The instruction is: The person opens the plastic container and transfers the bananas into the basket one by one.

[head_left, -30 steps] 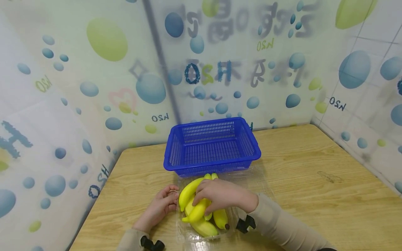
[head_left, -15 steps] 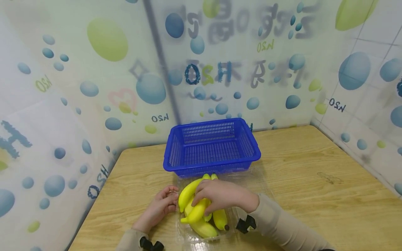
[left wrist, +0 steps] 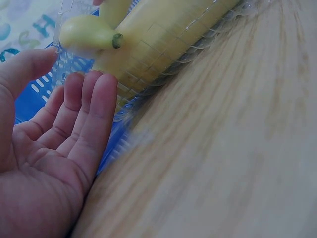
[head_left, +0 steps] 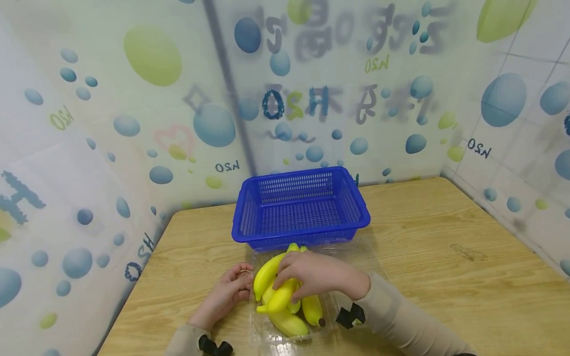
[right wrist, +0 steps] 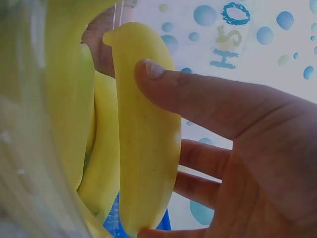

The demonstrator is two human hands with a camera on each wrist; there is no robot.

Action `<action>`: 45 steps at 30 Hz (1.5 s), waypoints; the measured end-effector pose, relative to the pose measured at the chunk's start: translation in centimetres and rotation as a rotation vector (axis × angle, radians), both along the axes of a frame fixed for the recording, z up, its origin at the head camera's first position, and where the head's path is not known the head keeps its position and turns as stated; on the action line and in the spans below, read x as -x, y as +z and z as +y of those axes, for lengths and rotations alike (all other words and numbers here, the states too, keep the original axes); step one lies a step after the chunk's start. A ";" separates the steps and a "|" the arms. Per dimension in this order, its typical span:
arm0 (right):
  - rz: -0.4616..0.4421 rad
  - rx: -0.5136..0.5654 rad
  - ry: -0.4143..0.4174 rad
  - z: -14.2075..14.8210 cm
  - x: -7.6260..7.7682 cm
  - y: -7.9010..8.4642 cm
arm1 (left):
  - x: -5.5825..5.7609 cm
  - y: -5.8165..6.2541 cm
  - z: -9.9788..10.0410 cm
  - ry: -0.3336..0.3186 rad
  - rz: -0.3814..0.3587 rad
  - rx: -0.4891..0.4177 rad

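My right hand (head_left: 311, 274) is gripping a banana (head_left: 281, 299), thumb on one side and fingers on the other, and from above my own hand is covering one end of it. I am holding it over the other bananas (head_left: 267, 277) in the clear box (head_left: 329, 309), and I cannot tell whether it is resting on them or hanging just free. They are overlapping so much that I am failing to count them. My left hand (head_left: 227, 291) is lying at the left side of the box, fingers loosely bent; the see-through edge is blending into the table (head_left: 445, 237), so I cannot tell whether the tips are touching it. In the left wrist view, the bananas are running out at the top. My sleeves (head_left: 409, 321) are disappearing below the lower edge. The held banana is showing smooth, plump yellow skin, narrowing to a stubby tip; one beside it is ending in dark brown. The box is looking thin, glossy and ridged, the blue basket (head_left: 303, 235) behind it is showing slotted sides, and the table is displaying wood grain. Against half a second ago, hardly anything is differing: both hands and the basket are staying in place.
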State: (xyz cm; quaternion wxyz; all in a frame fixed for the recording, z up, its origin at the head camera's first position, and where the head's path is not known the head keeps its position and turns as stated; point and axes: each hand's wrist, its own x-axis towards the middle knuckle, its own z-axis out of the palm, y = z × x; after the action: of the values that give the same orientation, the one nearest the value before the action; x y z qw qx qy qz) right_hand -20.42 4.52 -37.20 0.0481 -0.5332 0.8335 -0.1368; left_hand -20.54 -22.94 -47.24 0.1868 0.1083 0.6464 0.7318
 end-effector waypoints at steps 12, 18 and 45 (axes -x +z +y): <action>0.045 0.030 0.023 0.3 0.1 0.2 | -0.1 0.1 0.1 -0.003 0.001 -0.001; 0.027 0.029 0.021 0.4 -0.1 0.5 | -0.1 0.2 0.0 -0.016 0.006 -0.016; 0.014 0.045 0.012 1.1 -0.5 1.7 | -0.1 0.3 0.0 -0.031 0.022 -0.034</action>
State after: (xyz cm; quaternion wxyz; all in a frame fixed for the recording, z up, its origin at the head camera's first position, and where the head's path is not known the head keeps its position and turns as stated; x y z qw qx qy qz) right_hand -19.89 5.59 -35.50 0.0310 -0.5399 0.8274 -0.1516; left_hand -20.43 -22.95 -46.98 0.1893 0.1296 0.6340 0.7385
